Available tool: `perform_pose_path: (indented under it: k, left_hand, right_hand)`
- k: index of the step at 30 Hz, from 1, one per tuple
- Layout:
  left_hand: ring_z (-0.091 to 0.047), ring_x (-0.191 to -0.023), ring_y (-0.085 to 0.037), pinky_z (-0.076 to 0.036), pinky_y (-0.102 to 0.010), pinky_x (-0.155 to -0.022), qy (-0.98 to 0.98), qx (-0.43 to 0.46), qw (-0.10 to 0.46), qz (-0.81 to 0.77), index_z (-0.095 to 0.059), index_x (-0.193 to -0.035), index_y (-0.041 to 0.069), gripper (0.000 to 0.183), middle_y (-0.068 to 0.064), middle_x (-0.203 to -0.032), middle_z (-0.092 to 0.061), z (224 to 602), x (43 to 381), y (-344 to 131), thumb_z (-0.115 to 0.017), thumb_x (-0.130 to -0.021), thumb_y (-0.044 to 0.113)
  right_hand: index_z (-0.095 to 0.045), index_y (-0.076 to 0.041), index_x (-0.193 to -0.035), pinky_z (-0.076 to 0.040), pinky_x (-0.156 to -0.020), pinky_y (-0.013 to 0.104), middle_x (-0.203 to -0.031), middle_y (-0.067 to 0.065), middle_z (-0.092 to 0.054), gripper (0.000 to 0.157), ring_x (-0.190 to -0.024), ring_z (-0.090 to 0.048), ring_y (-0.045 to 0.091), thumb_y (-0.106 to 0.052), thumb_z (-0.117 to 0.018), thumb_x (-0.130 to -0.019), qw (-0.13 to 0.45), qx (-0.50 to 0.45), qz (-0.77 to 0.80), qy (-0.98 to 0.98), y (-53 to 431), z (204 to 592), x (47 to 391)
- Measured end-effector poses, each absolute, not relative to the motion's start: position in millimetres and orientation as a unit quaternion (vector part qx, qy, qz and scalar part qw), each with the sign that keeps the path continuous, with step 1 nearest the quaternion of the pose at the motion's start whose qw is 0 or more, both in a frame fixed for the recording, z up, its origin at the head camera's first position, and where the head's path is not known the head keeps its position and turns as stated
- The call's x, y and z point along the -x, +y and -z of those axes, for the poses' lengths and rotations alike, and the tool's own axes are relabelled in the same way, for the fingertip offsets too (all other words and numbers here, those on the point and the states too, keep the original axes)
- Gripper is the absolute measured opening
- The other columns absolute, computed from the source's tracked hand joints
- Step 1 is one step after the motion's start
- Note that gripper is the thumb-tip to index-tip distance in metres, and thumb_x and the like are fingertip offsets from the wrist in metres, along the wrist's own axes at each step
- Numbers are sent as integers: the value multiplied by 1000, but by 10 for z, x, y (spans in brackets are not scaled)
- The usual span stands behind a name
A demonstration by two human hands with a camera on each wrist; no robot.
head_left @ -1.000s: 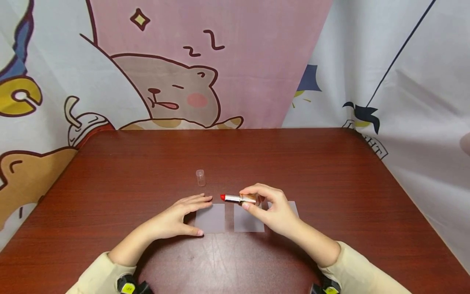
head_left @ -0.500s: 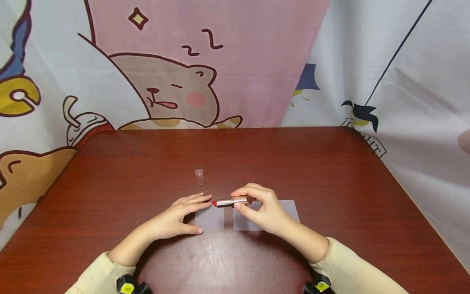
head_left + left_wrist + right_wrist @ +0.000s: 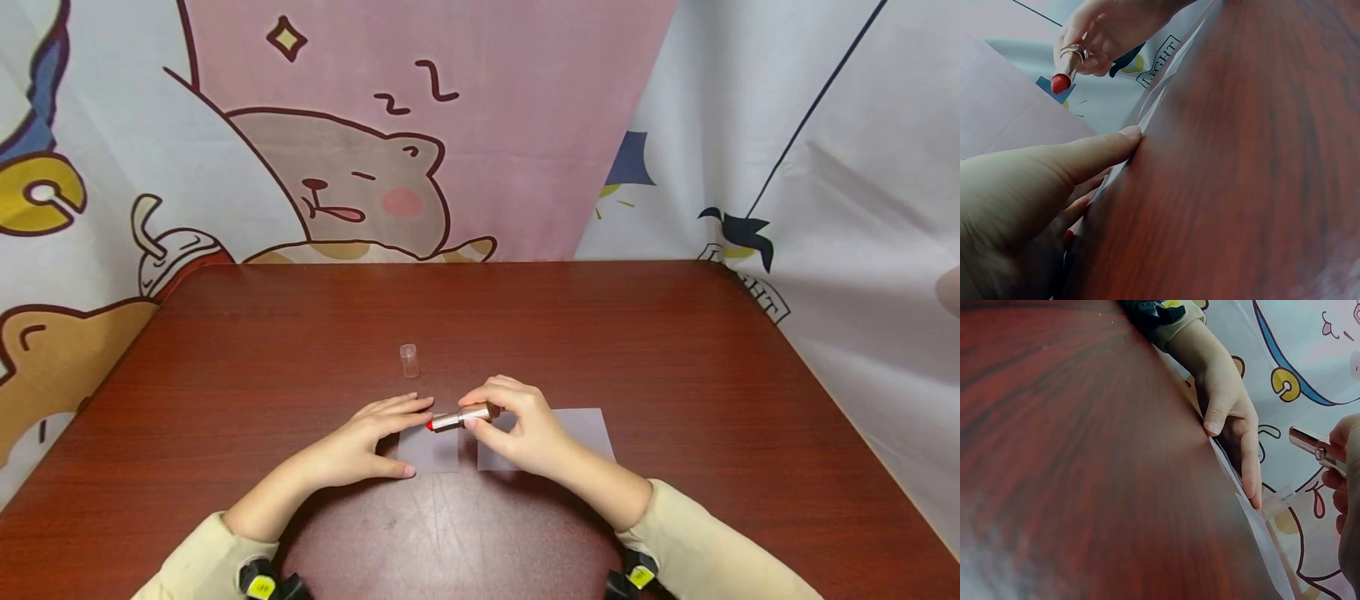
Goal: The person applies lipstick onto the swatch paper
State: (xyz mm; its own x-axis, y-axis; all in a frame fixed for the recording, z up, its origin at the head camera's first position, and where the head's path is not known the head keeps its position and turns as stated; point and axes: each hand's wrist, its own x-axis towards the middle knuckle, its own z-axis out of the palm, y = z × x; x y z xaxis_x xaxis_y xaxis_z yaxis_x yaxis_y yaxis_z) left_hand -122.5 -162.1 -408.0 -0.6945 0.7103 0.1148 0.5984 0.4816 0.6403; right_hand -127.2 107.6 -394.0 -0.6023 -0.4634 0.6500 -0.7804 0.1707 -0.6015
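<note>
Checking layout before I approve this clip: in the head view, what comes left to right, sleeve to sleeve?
Left sleeve, left hand, lipstick, right hand, right sleeve. Cap and papers overlap these; omitted.

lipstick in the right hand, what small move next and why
Probably lower the lipstick to the left sheet: its red tip is bare and hangs above the paper, while the left hand touches the sheet's edge, which may steady it.

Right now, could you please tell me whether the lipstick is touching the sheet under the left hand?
Apart: the left wrist view shows the lipstick held up clear of the sheet, with the patterned backdrop visible between them.
</note>
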Motion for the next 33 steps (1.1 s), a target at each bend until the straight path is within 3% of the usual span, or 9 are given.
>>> perform_pose_path:
  k: [8, 21, 33]
  left_hand:
    - [-27, -139, -28, -20, -56, -108, 859, -377, 86, -336, -54, -136, 8, 66, -3, -148, -41, 4081, 1218, -1624, -78, -78, 30]
    - [-26, -140, -28, -19, -56, -108, 858, -379, 89, -336, -53, -137, 7, 65, -3, -148, -40, 4074, 1224, -1625, -77, -81, 31]
    - [-26, -140, -26, -19, -55, -109, 857, -380, 88, -337, -53, -136, 6, 66, -3, -148, -40, 4087, 1227, -1630, -77, -80, 30]
  right_hand:
    - [-70, -8, -97, -47, -56, 33, -78, -7, -61, 17, -70, -51, 12, -5, -70, -80, 145, -421, -468, -763, 1034, 3952, 1275]
    - [-71, -7, -96, -46, -64, 22, -79, -9, -60, 17, -74, -51, 6, -7, -72, -79, 128, -410, -453, -781, 1007, 4006, 1297]
    - [-71, -7, -96, -48, -64, 27, -83, -8, -63, 14, -75, -53, 9, -8, -71, -82, 103, -401, -430, -802, 971, 4001, 1293]
